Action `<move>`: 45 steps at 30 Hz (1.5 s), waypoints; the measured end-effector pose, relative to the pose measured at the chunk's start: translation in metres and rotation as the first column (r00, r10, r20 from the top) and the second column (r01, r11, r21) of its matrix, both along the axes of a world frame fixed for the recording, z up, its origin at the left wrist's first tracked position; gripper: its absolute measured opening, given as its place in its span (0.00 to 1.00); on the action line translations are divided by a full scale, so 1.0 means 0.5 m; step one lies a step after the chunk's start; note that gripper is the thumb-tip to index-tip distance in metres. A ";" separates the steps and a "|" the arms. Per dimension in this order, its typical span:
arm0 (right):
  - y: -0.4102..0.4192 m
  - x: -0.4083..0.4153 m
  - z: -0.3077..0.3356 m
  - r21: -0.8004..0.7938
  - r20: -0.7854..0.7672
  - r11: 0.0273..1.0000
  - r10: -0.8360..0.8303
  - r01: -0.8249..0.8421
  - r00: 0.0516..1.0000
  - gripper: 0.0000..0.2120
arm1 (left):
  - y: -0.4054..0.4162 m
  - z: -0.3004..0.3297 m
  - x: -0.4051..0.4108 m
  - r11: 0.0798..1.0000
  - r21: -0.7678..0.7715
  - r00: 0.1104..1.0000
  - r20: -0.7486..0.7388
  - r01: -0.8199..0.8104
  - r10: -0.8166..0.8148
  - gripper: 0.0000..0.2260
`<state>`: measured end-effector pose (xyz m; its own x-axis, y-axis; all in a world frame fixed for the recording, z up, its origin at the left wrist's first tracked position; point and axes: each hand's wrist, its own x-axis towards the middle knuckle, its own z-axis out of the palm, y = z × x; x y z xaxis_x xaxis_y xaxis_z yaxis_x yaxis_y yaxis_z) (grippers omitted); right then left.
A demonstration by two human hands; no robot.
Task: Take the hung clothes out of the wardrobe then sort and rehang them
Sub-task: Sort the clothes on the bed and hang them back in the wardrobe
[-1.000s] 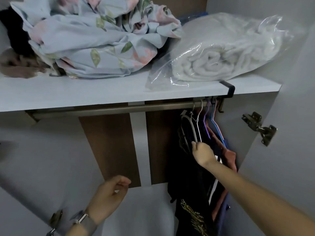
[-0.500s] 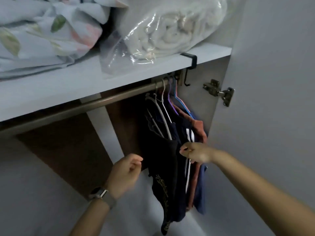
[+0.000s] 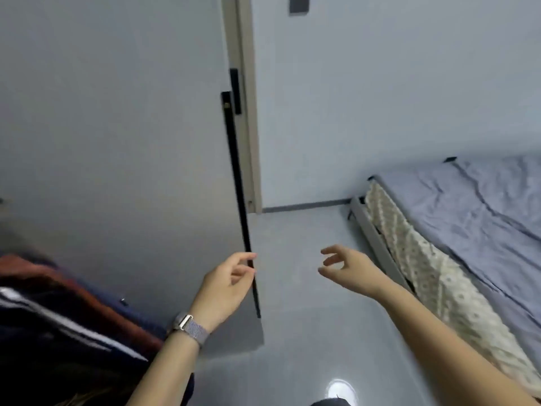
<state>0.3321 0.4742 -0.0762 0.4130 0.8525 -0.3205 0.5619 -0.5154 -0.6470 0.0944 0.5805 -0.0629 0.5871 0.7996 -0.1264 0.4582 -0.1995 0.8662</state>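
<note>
The hung clothes (image 3: 58, 312), dark navy with white stripes and one rust-red piece, show blurred at the lower left edge. My left hand (image 3: 225, 284), a watch on its wrist, hovers with loosely curled fingers in front of the open wardrobe door (image 3: 117, 142), close to its long black handle (image 3: 238, 194); it holds nothing. My right hand (image 3: 348, 269) is out over the floor, fingers spread and slightly bent, empty. Both hands are away from the clothes. The rail and hangers are out of view.
A bed (image 3: 474, 218) with a blue-grey sheet and a patterned mattress side stands at the right. Grey floor (image 3: 307, 332) lies between the door and the bed. A pale wall (image 3: 380, 83) and a door frame (image 3: 248, 127) are behind.
The view has swung right, away from the wardrobe's inside to the door, floor and bed. My right hand has come off the hung clothes. Both hands moved right, empty.
</note>
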 end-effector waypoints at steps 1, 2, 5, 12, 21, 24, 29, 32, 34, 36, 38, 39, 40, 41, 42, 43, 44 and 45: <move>-0.062 0.050 -0.004 0.010 0.004 0.995 -0.101 0.101 0.995 0.22 | -0.021 -0.002 0.059 0.998 0.011 0.998 -0.008 0.066 -0.066 0.14; -0.123 0.096 -0.009 0.022 0.015 0.982 -0.190 0.190 0.982 0.24 | -0.043 -0.002 0.114 0.992 0.013 0.992 -0.015 0.127 -0.126 0.14; -0.310 0.214 -0.025 0.040 0.012 0.908 -0.418 0.417 0.909 0.27 | -0.118 -0.006 0.289 0.949 0.030 0.949 -0.041 0.314 -0.313 0.14; -0.740 0.388 -0.048 -0.013 -0.088 0.597 -0.799 0.802 0.594 0.30 | -0.404 -0.043 0.700 0.732 0.067 0.735 -0.070 0.678 -0.674 0.12; -1.140 0.402 -0.094 -0.114 -0.034 0.117 -0.993 0.987 0.114 0.24 | -0.766 -0.125 0.986 0.347 -0.058 0.338 -0.126 0.936 -0.933 0.15; -1.231 0.417 -0.111 -0.136 -0.041 -0.050 -0.998 0.989 -0.056 0.24 | -0.867 -0.144 1.072 0.218 -0.071 0.208 -0.134 0.973 -0.969 0.15; -1.339 0.448 -0.121 -0.187 -0.047 -0.255 -0.962 0.949 -0.268 0.22 | -1.011 -0.160 1.213 0.025 -0.093 0.012 -0.138 0.995 -0.990 0.13; -1.389 0.460 -0.137 -0.194 -0.037 -0.326 -0.940 0.925 -0.339 0.23 | -1.092 -0.164 1.279 -0.082 -0.088 -0.095 -0.152 0.993 -0.984 0.11; -1.418 0.467 -0.147 -0.199 -0.031 -0.340 -0.935 0.919 -0.353 0.22 | -1.145 -0.170 1.313 -0.128 -0.079 -0.140 -0.172 0.989 -0.975 0.11; -1.452 0.472 -0.160 -0.209 -0.031 -0.340 -0.935 0.917 -0.354 0.21 | -1.201 -0.181 1.342 -0.151 -0.079 -0.163 -0.177 0.985 -0.971 0.11; -1.504 0.479 -0.176 -0.224 -0.018 -0.344 -0.934 0.912 -0.356 0.21 | -1.260 -0.191 1.366 -0.156 -0.085 -0.169 -0.175 0.984 -0.970 0.12; -1.536 0.483 -0.187 -0.226 -0.007 -0.347 -0.934 0.910 -0.358 0.21 | -1.291 -0.196 1.377 -0.156 -0.079 -0.168 -0.179 0.985 -0.970 0.12; -1.573 0.488 -0.198 -0.224 0.001 -0.349 -0.934 0.910 -0.358 0.20 | -1.322 -0.201 1.388 -0.151 -0.073 -0.162 -0.181 0.986 -0.970 0.12; -1.610 0.493 -0.208 -0.220 0.004 -0.347 -0.935 0.912 -0.355 0.19 | -1.355 -0.206 1.398 -0.141 -0.074 -0.153 -0.182 0.987 -0.971 0.12; -1.648 0.501 -0.219 -0.217 0.003 -0.336 -0.939 0.917 -0.343 0.19 | -1.389 -0.210 1.407 -0.130 -0.083 -0.143 -0.177 0.988 -0.974 0.11; -1.687 0.510 -0.230 -0.215 -0.005 -0.320 -0.944 0.923 -0.329 0.18 | -1.422 -0.215 1.411 -0.115 -0.091 -0.129 -0.172 0.989 -0.977 0.10; -1.728 0.521 -0.241 -0.210 -0.020 -0.302 -0.950 0.930 -0.313 0.17 | -1.457 -0.218 1.414 -0.094 -0.091 -0.108 -0.161 0.991 -0.981 0.09; -1.769 0.535 -0.250 -0.205 -0.043 -0.284 -0.953 0.936 -0.299 0.16 | -1.494 -0.220 1.414 -0.062 -0.089 -0.075 -0.152 0.994 -0.986 0.08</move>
